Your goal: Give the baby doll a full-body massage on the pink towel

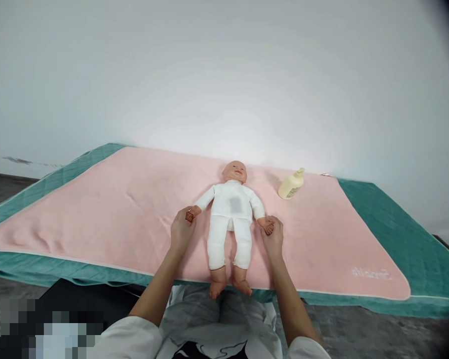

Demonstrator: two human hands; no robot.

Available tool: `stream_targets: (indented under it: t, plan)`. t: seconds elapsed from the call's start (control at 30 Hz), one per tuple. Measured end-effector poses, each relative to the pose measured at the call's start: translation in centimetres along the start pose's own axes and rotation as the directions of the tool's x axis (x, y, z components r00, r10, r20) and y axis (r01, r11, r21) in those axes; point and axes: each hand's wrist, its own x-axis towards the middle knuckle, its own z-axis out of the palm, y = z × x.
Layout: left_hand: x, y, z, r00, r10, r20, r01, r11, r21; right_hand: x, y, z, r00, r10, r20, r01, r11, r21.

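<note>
A baby doll (230,214) in a white suit lies on its back on a pink towel (127,214), head toward the wall, bare feet at the near edge. My left hand (181,232) grips the doll's hand on the left side. My right hand (273,234) grips the doll's other hand on the right side. Both doll arms are spread outward from its body.
A cream pump bottle (291,184) lies on the pink towel to the right of the doll's head. The towel covers a green sheet (404,234) on a low bed against a white wall. My knees are at the bed's near edge.
</note>
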Motion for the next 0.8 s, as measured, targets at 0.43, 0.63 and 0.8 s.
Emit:
stream_targets:
  t: [0.43,0.63,0.8]
  plan:
    - [1.7,3.2,-0.7,0.993,0.024,-0.114,-0.031,0.998,-0.053,2.8,-2.9,-0.7,0.975,0.208,-0.075,-0.185,0.953,0.238]
    - [5.5,5.6,-0.1,0.982,0.1,-0.158,-0.117,0.987,-0.107,7.8,-4.1,0.4,0.984,0.052,-0.171,0.019,0.922,0.386]
    - [9.6,7.4,2.1,0.971,0.141,-0.195,-0.176,0.968,-0.176,12.0,-4.9,3.1,0.975,0.002,-0.222,0.1,0.889,0.447]
